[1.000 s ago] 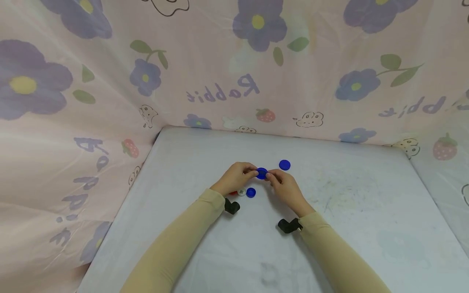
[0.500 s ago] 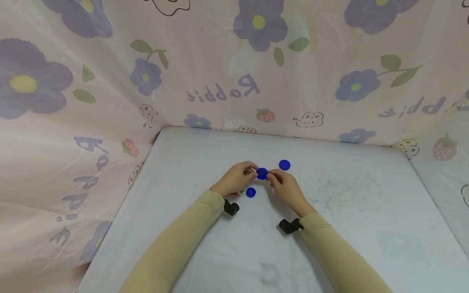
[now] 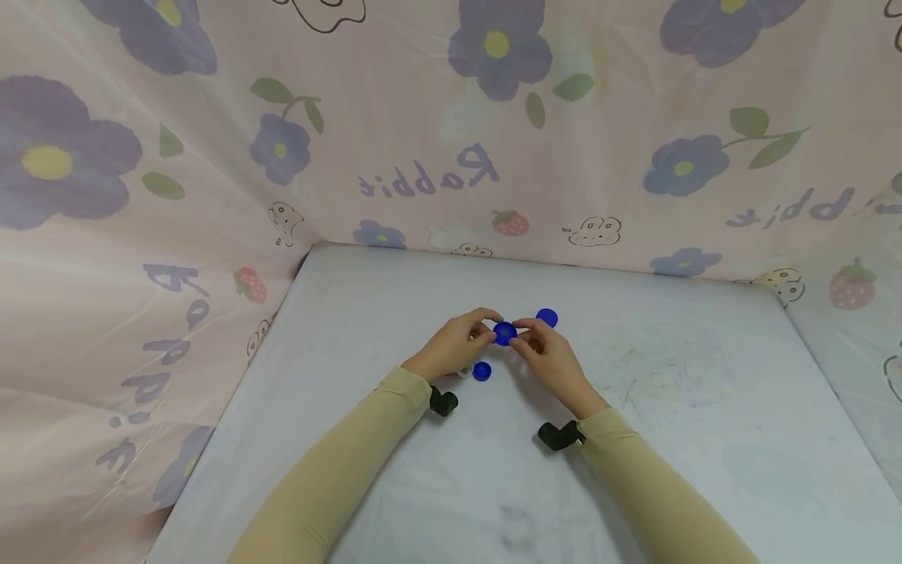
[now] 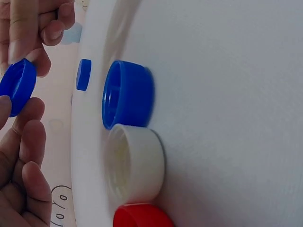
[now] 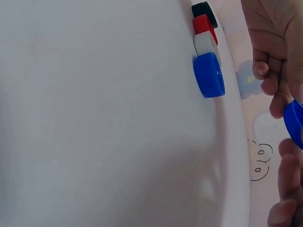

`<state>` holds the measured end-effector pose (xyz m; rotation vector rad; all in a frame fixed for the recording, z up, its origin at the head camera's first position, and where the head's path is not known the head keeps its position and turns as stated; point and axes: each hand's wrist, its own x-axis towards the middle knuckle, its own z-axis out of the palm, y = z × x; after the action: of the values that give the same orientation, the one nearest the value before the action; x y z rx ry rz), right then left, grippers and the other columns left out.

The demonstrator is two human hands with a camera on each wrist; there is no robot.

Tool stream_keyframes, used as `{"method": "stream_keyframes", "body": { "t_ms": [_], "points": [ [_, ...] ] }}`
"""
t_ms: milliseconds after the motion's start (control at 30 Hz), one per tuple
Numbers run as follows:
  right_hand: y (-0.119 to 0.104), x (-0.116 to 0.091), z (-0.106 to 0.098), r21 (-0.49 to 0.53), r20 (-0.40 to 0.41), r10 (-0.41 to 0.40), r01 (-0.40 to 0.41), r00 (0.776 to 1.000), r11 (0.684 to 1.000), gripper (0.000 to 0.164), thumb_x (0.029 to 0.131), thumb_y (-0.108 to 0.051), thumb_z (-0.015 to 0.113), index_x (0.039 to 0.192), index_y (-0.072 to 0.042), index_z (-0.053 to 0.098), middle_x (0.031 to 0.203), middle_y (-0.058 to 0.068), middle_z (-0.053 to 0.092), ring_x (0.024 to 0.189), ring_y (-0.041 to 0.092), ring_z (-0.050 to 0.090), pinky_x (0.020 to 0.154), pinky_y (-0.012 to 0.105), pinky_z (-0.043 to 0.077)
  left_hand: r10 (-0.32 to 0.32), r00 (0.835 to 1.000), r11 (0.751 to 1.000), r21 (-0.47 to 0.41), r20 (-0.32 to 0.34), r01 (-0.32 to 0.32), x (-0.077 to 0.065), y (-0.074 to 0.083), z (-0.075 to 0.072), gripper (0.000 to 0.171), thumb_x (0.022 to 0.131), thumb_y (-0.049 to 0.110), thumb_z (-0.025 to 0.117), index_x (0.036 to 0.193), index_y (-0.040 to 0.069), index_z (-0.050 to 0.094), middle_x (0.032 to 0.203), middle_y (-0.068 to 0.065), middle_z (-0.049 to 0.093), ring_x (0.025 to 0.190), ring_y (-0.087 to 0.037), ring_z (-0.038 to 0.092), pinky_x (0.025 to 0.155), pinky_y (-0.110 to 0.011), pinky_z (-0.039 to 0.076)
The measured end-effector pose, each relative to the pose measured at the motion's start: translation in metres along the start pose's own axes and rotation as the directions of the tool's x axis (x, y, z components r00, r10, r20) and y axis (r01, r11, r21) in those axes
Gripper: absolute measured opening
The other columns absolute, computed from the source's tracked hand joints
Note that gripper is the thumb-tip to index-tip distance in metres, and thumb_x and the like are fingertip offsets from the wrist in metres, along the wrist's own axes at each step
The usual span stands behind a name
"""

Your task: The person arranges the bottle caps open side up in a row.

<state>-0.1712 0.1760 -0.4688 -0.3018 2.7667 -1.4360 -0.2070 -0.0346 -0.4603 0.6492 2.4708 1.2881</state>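
A round blue bottle cap (image 3: 504,334) is held between my two hands above the table. My left hand (image 3: 451,345) pinches its left side with thumb and fingertips. On the opposite side, the thumb and forefinger of my right hand (image 3: 553,362) grip the rim. The left wrist view shows the cap's hollow inside. Just below the hands lies a second blue cap (image 4: 135,94), on its side against a white cap (image 4: 147,163), with a red cap (image 4: 142,216) beyond. The right wrist view adds a black cap (image 5: 203,14) at the row's end; in the head view my left arm hides it.
Farther back on the white table (image 3: 669,439) lies another flat blue cap (image 3: 547,317), partly behind my right fingers in the head view. A flower-printed curtain (image 3: 423,117) encloses the table's back and sides. Black wrist mounts (image 3: 560,435) stick out beneath both sleeves.
The held blue cap has tilted slightly and stays in nearly the same place. My right forefinger has shifted up along its rim, and my left fingertips have moved a little over its top edge.
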Motion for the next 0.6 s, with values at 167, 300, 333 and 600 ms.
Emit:
{"method": "stream_keyframes", "body": {
  "t_ms": [167,300,333,600],
  "points": [
    [0.0006,-0.0017,0.0000,0.002,0.037,-0.013,0.013,0.999,1.000,0.041,0.093,-0.023,0.068,0.130,-0.015,0.053,0.094,0.002,0.067,0.077,0.018,0.056,0.062,0.029,0.045,-0.004,1.000,1.000,-0.006,0.007,0.004,0.0004,-0.0016,-0.0005,0.033,0.100,0.031,0.055,0.133,0.030,0.055,0.102,-0.002,0.067,0.086,-0.016,0.061,0.073,-0.031,0.049],
    [0.0017,-0.0024,0.0002,0.006,0.045,-0.006,0.006,0.999,1.000,0.041,0.094,-0.023,0.066,0.131,-0.015,0.051,0.095,0.002,0.066,0.078,0.018,0.057,0.062,0.030,0.046,0.009,1.000,1.000,0.000,0.020,-0.009,-0.0001,-0.0007,-0.0003,0.035,0.099,0.029,0.057,0.134,0.027,0.054,0.101,-0.001,0.067,0.086,-0.016,0.062,0.073,-0.030,0.050],
    [0.0019,-0.0025,0.0001,0.002,0.047,-0.004,0.004,0.999,1.000,0.040,0.094,-0.023,0.065,0.131,-0.016,0.051,0.095,0.002,0.066,0.078,0.018,0.057,0.062,0.030,0.046,0.007,1.000,1.000,0.005,0.027,-0.008,-0.0006,0.0001,-0.0003,0.037,0.099,0.027,0.058,0.135,0.026,0.054,0.100,0.000,0.067,0.086,-0.016,0.062,0.073,-0.029,0.050],
    [0.0015,-0.0050,-0.0007,-0.042,0.081,0.002,0.001,0.997,0.999,0.037,0.095,-0.025,0.063,0.129,-0.014,0.054,0.095,0.002,0.065,0.076,0.017,0.056,0.061,0.030,0.046,-0.027,0.997,0.999,0.044,0.075,0.024,-0.0034,0.0060,0.0018,0.043,0.093,0.017,0.066,0.134,0.017,0.053,0.096,0.005,0.061,0.085,-0.009,0.059,0.073,-0.025,0.050]
  ]
}}
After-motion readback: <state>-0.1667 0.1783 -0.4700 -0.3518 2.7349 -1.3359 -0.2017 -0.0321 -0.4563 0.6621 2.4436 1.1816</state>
